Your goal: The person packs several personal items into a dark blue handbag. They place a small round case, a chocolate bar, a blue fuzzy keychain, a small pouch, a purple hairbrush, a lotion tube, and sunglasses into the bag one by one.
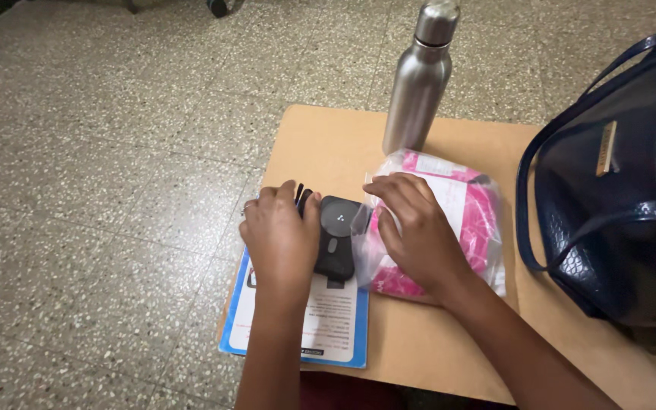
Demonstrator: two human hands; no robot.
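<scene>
My left hand (pixel 281 235) grips the left side of a small black device (pixel 335 237) that lies on a white and blue booklet (pixel 335 323). A thin black cord pokes up between the fingers. My right hand (pixel 413 228) rests on a clear plastic bag holding a pink and white package (pixel 474 220), fingers curled at the bag's left edge beside the device. Both sit on a small tan wooden table (pixel 328 144).
A steel bottle (pixel 419 80) stands upright at the table's far edge. A dark blue handbag (pixel 616 190) with looped handles fills the table's right side. Speckled stone floor (pixel 100 152) lies to the left and beyond.
</scene>
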